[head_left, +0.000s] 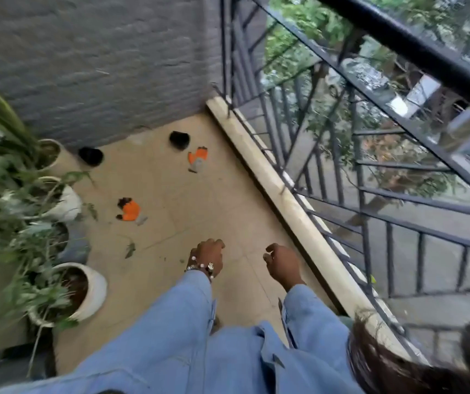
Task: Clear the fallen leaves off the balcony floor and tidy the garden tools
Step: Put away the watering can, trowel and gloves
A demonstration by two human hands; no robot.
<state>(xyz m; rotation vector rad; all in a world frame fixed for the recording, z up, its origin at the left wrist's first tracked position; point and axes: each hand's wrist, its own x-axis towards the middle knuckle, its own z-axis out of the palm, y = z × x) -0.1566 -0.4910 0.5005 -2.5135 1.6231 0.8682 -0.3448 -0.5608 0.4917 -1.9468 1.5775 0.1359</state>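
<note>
Both hands, left hand and right hand, hung loosely curled, holding nothing; far orange gloves were blurry.

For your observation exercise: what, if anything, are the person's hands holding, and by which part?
Nothing is held. The left hand and right hand hang loosely curled above the floor.

Soft, even daylight with faint shadows; motion blur smears the plants and railing, edges bowed.
</note>
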